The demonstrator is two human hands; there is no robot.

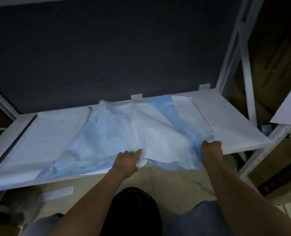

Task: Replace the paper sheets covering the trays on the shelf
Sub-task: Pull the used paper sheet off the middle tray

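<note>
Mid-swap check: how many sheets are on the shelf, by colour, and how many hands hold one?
Crumpled blue sheet: 1
Flat white sheets: 2
Hands gripping the blue sheet: 2, left hand and right hand
Total: 5

Crumpled pale-blue paper sheet [107,133] lies bunched across the shelf [228,68] over flat white sheets [56,130], perhaps covering trays.

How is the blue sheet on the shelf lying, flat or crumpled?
Crumpled: the blue sheet is bunched and creased, its front edge gripped by the left hand and the right hand.
</note>
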